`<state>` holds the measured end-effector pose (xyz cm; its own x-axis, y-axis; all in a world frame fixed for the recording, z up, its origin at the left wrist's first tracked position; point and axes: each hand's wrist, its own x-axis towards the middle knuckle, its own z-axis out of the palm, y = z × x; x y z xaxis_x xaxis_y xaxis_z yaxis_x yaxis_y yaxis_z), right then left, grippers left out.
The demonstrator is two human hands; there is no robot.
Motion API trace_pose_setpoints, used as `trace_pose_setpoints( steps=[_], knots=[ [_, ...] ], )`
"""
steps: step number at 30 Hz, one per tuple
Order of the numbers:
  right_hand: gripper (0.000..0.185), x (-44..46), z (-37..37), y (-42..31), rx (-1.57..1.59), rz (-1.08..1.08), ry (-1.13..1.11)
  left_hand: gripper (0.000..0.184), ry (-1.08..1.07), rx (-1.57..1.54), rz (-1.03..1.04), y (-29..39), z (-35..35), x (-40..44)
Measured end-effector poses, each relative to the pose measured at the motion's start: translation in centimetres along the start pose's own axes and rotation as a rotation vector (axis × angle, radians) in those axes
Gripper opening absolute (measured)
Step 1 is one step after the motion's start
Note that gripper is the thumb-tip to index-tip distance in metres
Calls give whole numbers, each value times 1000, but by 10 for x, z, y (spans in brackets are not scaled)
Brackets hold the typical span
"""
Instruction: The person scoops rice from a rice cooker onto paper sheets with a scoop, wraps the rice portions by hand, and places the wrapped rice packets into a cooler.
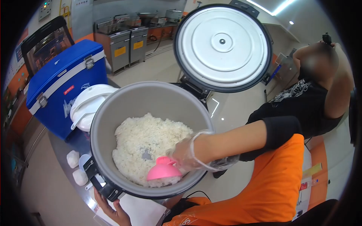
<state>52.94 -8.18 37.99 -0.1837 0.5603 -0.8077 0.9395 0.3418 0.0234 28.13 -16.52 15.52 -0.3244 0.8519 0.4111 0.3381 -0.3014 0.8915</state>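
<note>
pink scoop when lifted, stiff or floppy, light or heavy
The scoop probably feels stiff, keeping its rounded shape against the rice. It looks plastic, so likely light, though rice at its edge may add weight. The gloved right hand might slip.

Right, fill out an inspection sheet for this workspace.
Surface: metal table, only partly visible.
Job's things: cooker, lid raised; rice and pink scoop inside.
Clutter: two white lumps, white lidded container, blue cooler.
Hands: gloved right hand holds the scoop; left hand beside the cooker, fingers and thumb apart, contact unclear.
Cables: black cable near the cooker.
Surroundings: fryers in the background; another person, arms raised.
</note>
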Motion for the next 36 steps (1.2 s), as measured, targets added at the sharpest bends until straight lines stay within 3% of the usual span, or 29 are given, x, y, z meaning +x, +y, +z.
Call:
trace_pose_setpoints(
  steps=[3,5,9,13,17,19,21,23,24,27,28,30,36],
  knots=[
    [35,4,7,9,-47,-89,0,73,-31,58,-50,22,6,-2],
    [34,4,11,7,-96,-80,38,116,-27,-111,-71,35,19,-11],
    [33,18,18,7,-99,-47,68,115,123,-216,-13,55,51,-29],
    [30,25,14,0,-232,-72,56,116,177,29,172,51,72,-55],
    [28,31,21,1,-54,-38,180,118,124,239,296,46,77,-64],
    [30,35,25,-2,68,-5,246,136,49,219,236,66,67,-48],
    [33,31,26,-5,-9,-48,230,153,-22,191,184,79,59,-38],
    [35,24,22,-7,-16,-59,212,89,-237,315,-26,52,56,-67],
    [35,19,21,-9,16,-45,204,65,-343,375,-133,48,54,-73],
    [36,6,18,-10,31,-19,172,51,-140,269,45,51,56,-71],
    [37,2,17,-9,23,-12,160,78,-114,272,59,55,56,-65],
    [37,-7,13,-7,25,-12,128,151,-61,279,86,71,54,-45],
    [36,-3,35,9,59,-132,194,152,-35,217,80,64,55,-45]
  ],
)
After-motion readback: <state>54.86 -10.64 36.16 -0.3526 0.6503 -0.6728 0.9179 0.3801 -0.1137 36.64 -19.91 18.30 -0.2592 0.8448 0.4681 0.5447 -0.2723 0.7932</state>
